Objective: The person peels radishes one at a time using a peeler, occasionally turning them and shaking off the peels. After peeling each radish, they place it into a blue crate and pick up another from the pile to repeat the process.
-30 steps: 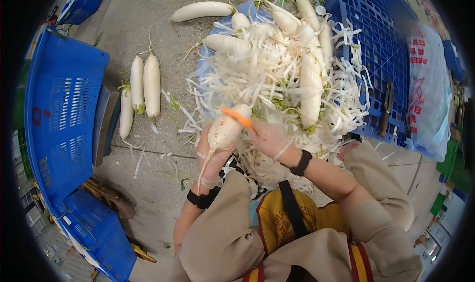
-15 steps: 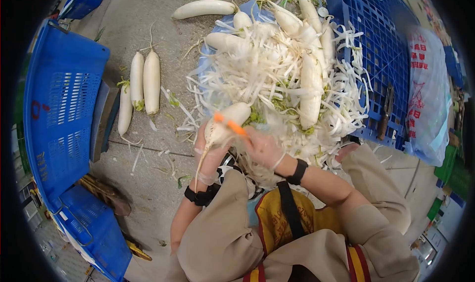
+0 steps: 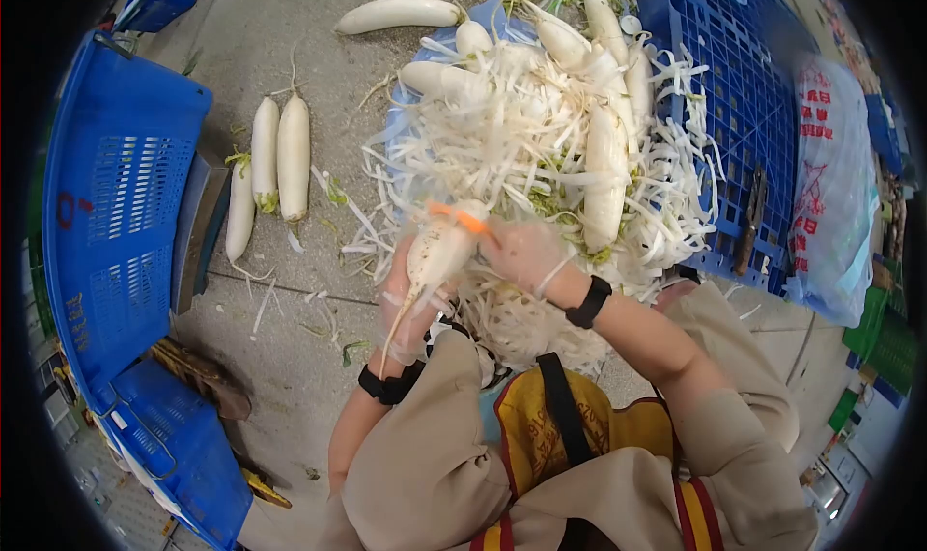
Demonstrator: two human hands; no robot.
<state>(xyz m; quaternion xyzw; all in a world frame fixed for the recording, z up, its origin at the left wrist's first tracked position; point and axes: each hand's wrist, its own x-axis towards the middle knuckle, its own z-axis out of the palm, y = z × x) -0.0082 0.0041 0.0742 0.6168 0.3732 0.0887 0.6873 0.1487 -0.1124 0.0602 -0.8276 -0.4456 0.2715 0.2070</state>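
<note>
A white radish (image 3: 439,257) with a long thin root lies tilted in my left hand (image 3: 401,295), whose gloved fingers wrap it from beneath and the side. My right hand (image 3: 526,254), also in a clear glove, is closed on an orange peeler (image 3: 463,219). The peeler lies across the upper part of the radish, and its far end is slightly blurred. Beyond both hands spreads a heap of white peelings (image 3: 483,155) with bits of green leaf. A long radish (image 3: 605,179) rests on the heap to the right.
Several radishes (image 3: 294,155) lie on the concrete floor at left, beside a blue basket (image 3: 126,203). Another radish (image 3: 398,15) lies at the back. A knife (image 3: 750,221) rests on the blue crate (image 3: 724,116) at right, next to a printed plastic bag (image 3: 830,184).
My right hand and the peeler have moved right and a little up across the radish. The radish has turned slightly in my left hand, its root now pointing further down and left.
</note>
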